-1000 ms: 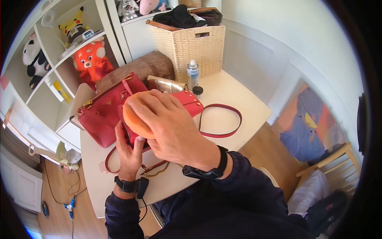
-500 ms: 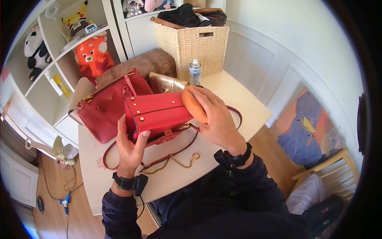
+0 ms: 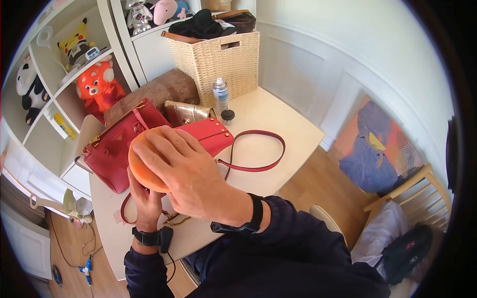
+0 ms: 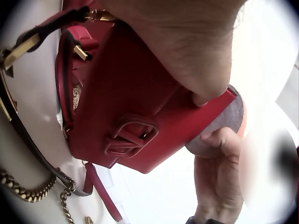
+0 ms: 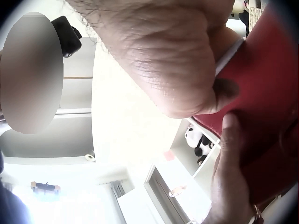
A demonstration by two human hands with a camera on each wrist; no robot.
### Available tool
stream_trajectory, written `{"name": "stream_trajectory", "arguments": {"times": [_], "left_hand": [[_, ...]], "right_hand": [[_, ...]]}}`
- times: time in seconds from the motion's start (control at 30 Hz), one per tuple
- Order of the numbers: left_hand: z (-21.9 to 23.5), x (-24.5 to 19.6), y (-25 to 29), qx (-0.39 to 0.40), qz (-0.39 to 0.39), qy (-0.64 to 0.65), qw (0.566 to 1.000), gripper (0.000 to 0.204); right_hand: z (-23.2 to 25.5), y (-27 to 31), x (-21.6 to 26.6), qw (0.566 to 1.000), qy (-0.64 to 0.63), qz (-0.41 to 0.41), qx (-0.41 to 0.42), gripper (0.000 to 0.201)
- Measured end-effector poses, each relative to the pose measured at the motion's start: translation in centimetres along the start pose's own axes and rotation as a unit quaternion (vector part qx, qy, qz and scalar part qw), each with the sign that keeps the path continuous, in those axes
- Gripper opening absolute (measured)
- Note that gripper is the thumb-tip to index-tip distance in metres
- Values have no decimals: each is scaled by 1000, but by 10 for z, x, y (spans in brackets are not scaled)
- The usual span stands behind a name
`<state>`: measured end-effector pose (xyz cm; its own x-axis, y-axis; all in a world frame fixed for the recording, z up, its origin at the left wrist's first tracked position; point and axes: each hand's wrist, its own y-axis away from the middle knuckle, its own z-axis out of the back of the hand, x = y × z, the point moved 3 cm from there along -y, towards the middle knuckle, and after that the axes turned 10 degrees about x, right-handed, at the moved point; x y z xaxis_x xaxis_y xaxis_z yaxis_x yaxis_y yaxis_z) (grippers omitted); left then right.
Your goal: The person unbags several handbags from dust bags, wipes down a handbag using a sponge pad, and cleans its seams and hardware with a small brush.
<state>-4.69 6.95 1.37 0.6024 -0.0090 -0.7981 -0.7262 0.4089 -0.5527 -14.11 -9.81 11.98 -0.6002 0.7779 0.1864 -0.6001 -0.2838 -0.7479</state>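
Grips a round orange pad [image 3: 141,173] in the right hand [image 3: 186,174], bending the fingers over its back, with the thumb at its edge. Sets the pad's grey underside, visible in the left wrist view, against the small red bag [image 3: 204,137], at the end by the left hand [image 3: 145,206]. Clasps this bag in the left hand, pressing the thumb to its red front near a buckle-shaped ornament [image 4: 133,135]; cannot tell how every other finger lies, partly hidden behind the pad. Holds the bag over the pale table [image 3: 300,126], tilted, with its gold-studded side up. Has a red strap [image 3: 258,169] looping on the table to the right, and a chain [image 3: 181,221] near the left wrist. Faces a larger red bag [image 3: 107,166] just beyond, then a gold bag [image 3: 184,113], a brown bag [image 3: 161,92], a spray can [image 3: 220,95] beside a black cap [image 3: 227,115], and a wicker basket [image 3: 216,64] at the back.
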Motion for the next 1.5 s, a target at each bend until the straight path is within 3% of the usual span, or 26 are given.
{"name": "stream_trajectory", "arguments": {"times": [0.13, 0.2, 0.27, 0.5, 0.8, 1.0, 1.07, 1.2, 1.33, 1.43, 1.5], "left_hand": [[1, -5, -2, 6, -39, -25, 999, 71], [2, -5, 2, 4, 14, -67, 998, 78], [-4, -13, -4, -33, 10, -51, 998, 71], [-10, -31, -10, -6, -11, -33, 999, 69], [-4, -6, -8, -50, -22, -71, 996, 69], [-3, -3, -9, -72, 13, -48, 996, 71], [-5, -14, -13, -74, 84, 10, 994, 79], [-5, -12, -13, -90, 106, -24, 990, 90], [-8, -17, -12, -94, 105, -36, 989, 87], [-11, -13, -8, -89, 81, -44, 992, 82], [-10, -9, -5, -100, 52, -135, 984, 76]], "right_hand": [[4, 12, -15, 1000, -12, 13, 16, 80], [12, 26, -29, 1000, 7, -22, 17, 83], [16, 44, -52, 997, 32, -65, 32, 83], [16, 59, -69, 992, 61, -103, 26, 84], [-17, 8, -10, 997, 80, -11, 18, 82], [-28, 16, -34, 993, 114, 23, 8, 80], [-26, 27, -55, 992, 122, -24, 35, 91], [-28, 47, -94, 988, 121, -93, 30, 86], [-31, 40, -86, 985, 125, -116, 33, 86], [-35, 22, -55, 995, 87, -57, 6, 83], [-38, 7, -34, 997, 74, -32, 0, 83]]}}
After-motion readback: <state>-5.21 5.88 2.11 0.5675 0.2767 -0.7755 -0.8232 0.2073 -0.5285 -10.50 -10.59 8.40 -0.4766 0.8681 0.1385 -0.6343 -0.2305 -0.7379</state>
